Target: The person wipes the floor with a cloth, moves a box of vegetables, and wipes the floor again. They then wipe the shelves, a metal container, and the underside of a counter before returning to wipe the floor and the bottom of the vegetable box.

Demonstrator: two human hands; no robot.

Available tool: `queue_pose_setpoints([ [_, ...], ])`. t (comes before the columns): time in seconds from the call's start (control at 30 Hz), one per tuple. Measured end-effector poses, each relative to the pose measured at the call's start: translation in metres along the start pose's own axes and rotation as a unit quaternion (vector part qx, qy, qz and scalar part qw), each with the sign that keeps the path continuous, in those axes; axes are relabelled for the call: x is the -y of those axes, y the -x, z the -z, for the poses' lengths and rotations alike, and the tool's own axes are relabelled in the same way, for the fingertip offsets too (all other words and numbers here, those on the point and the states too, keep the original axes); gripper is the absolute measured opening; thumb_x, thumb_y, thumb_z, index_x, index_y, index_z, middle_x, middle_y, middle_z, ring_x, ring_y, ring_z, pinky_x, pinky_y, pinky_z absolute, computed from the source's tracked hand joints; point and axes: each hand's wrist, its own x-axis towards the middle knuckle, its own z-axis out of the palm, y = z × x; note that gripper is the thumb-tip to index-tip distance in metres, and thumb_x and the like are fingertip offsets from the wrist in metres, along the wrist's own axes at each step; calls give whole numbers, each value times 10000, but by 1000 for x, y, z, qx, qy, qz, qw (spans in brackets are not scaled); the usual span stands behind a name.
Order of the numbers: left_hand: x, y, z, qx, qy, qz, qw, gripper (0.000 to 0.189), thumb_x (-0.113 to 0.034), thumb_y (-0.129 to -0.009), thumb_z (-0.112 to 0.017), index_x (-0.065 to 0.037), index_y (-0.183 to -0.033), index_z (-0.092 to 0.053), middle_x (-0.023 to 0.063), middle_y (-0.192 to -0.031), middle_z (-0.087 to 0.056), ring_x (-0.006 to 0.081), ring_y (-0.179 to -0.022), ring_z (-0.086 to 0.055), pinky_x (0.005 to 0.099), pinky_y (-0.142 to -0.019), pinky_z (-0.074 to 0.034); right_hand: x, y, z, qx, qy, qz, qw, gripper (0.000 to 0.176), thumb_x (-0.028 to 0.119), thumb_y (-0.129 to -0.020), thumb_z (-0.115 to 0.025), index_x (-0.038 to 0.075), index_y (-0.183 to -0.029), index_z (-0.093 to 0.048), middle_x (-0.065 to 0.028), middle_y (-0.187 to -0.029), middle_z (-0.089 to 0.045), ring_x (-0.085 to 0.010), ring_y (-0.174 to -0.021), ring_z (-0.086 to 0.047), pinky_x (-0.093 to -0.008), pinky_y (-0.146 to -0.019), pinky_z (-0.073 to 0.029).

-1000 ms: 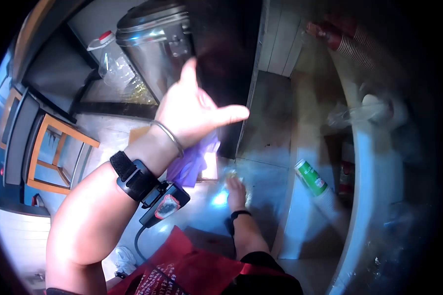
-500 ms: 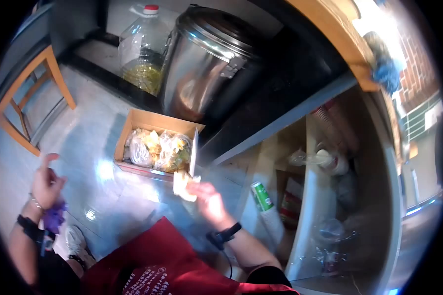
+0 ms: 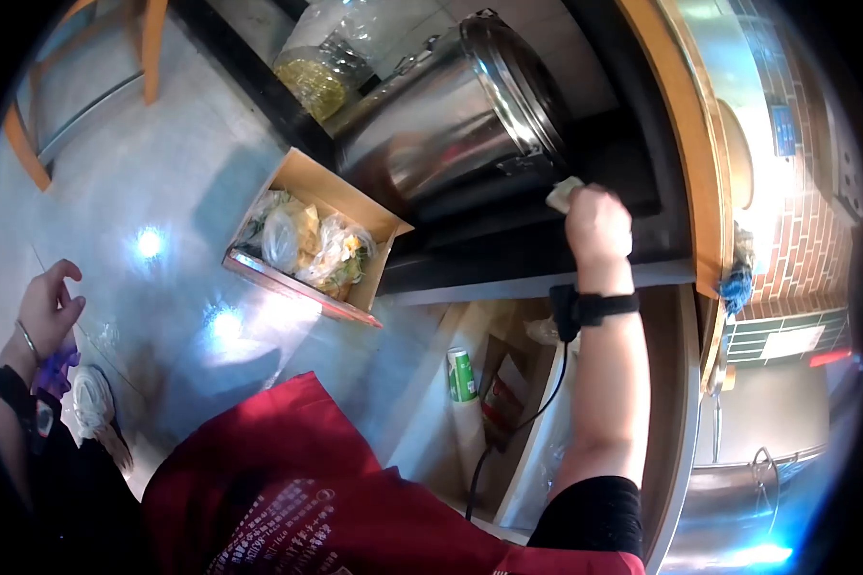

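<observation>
My right hand (image 3: 599,228) is closed on a crumpled pale wad (image 3: 564,195) that looks like tissue or cloth; it pokes out past the fingers. The hand is stretched out over the black shelf frame, close to the lid side of a large steel barrel (image 3: 422,134). Off to the left, my left hand (image 3: 50,311) hangs over the floor, empty, its thumb and forefinger apart. Between the two hands, on the floor, stands an open cardboard box (image 3: 292,289) with plastic bags and food scraps (image 3: 307,244) inside.
A big clear bottle (image 3: 312,84) with yellow liquid lies behind the barrel. Below my right arm, an open drawer (image 3: 412,407) holds a green-and-white roll (image 3: 461,376). A wooden chair (image 3: 151,48) stands at upper left, and a wooden counter edge (image 3: 681,115) runs along the right.
My right hand has moved from beside the box up and right to the black frame, still gripping the pale wad. The view has turned, and my left hand sits further left.
</observation>
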Motion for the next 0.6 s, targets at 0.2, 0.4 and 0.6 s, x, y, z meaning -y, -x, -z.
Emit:
queue_pose_setpoints([
  [0.2, -1, 13, 1, 42, 4, 22, 999, 258, -57, -692, -610, -37, -930, -515, 83, -542, -470, 188, -514, -482, 327, -499, -364, 106, 33, -88, 27, -84, 47, 995, 135, 94, -785, -516, 74, -790, -649, -105, -836, -626, -264, -812, -633, -358, -694, -529],
  [0.4, 39, 38, 10, 30, -3, 75, 997, 250, -55, -691, -611, -35, -922, -519, 79, -559, -467, 176, -519, -469, 311, -501, -363, 209, 58, -167, 148, -179, 68, 970, 174, 106, -784, -521, 61, -863, -668, -118, -918, -639, -277, -877, -629, -370, -769, -514],
  [0.6, 71, 62, 14, 22, -4, 106, 994, 236, -50, -693, -598, -40, -916, -522, 80, -579, -490, 166, -532, -495, 305, -496, -372, 245, 151, -229, 148, -418, -7, 896, 180, 97, -792, -523, 115, -864, -686, -125, -902, -648, -299, -868, -626, -377, -773, -504],
])
